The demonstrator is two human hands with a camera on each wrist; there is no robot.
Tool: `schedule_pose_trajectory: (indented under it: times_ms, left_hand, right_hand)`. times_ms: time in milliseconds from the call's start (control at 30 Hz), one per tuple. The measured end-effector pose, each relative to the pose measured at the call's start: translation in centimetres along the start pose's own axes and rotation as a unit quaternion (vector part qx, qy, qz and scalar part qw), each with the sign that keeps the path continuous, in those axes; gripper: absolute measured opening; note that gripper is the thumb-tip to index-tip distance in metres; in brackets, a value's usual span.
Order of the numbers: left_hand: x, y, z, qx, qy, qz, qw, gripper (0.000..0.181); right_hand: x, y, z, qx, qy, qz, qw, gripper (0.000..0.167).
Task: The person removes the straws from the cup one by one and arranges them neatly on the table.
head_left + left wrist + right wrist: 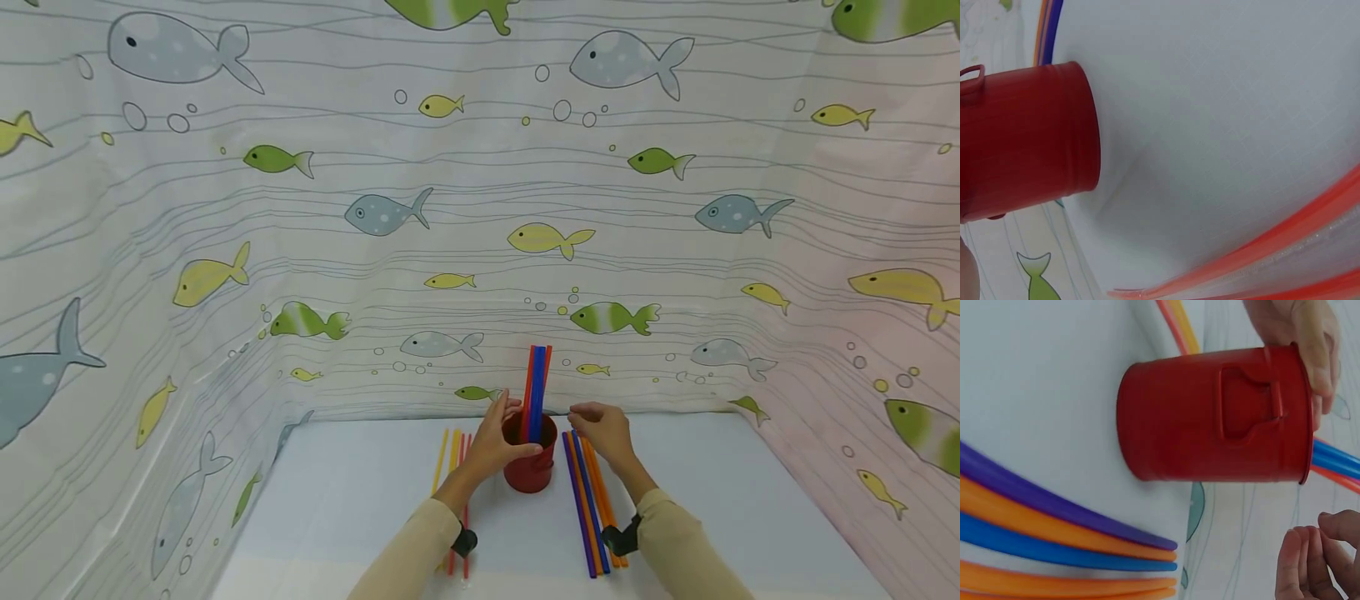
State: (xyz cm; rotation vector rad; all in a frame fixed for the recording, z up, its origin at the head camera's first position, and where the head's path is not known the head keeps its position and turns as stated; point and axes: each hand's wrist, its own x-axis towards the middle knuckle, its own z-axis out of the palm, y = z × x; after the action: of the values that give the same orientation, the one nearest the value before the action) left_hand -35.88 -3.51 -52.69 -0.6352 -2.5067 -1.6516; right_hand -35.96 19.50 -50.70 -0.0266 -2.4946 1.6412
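Note:
A red metal bucket [529,475] stands upright on the white table, with blue sticks [537,392] and red ones rising out of it. My left hand [495,442] is at the bucket's left rim, thumb across the near side; in the right wrist view that hand [1319,350] touches the rim of the bucket [1204,419]. To the right of the bucket, my right hand [606,429] hangs in the air, holding nothing, fingers bent loosely. The left wrist view shows the side of the bucket [1029,137].
Purple, orange and blue sticks [588,508] lie side by side on the table [697,475] right of the bucket. Yellow and red sticks [452,558] lie to its left, partly under my left arm. A fish-patterned curtain [480,192] surrounds the table's back and sides.

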Motion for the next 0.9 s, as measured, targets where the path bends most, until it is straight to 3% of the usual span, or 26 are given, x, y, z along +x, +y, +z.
schedule_pose_trajectory:
  times_ms: [267, 467, 667, 900]
  left_hand:
    - [0.0, 0.1, -0.1, 0.003, 0.001, 0.003, 1.0000, 0.111]
    - [0.0, -0.1, -0.2, -0.008, 0.006, 0.015, 0.9998, 0.112]
    - [0.0, -0.4, -0.1, -0.005, 0.003, 0.007, 1.0000, 0.113]
    - [0.1, -0.2, 0.1, -0.003, 0.005, 0.006, 1.0000, 0.110]
  right_hand:
    - [-0.1, -1.9, 1.7, -0.007, 0.022, -0.033, 0.9992, 0.022]
    - [0.0, -1.9, 3.2, -0.017, 0.037, -0.050, 0.9979, 0.023]
    - [0.2, -2.0, 4.0, -0.009, 0.057, -0.078, 0.9952, 0.020]
    - [0.8, -2.1, 4.3, -0.012, 0.058, -0.079, 0.9951, 0.023]
